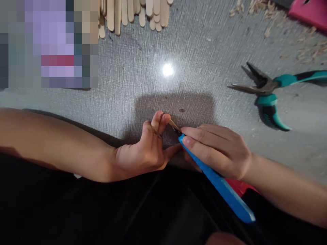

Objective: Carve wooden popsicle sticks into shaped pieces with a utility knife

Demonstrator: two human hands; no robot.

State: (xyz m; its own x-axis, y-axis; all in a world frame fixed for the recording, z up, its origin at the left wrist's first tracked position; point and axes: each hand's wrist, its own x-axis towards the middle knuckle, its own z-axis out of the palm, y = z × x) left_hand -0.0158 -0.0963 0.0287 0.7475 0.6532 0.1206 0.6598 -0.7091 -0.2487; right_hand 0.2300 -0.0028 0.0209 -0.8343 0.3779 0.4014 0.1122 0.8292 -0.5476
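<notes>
My left hand [150,146] is bent at the wrist with its fingers pinched together. From its fingertips juts a short length of wooden craft stick [173,123]. My right hand [219,146] is wrapped round a blue cutter knife [217,180], thumb near the front end of the handle. The knife's dark tip meets the stick between the two hands; the blade itself is mostly hidden. Its handle slants down to the right, past the table edge. Both hands are close together at the front edge of the table.
Teal and black needle-nose pliers [265,88] lie with jaws apart at the right. Several craft sticks [138,13] lie at the back, and wood shavings [309,47] are scattered near a pink object [310,13]. Something red [240,187] shows below my right wrist.
</notes>
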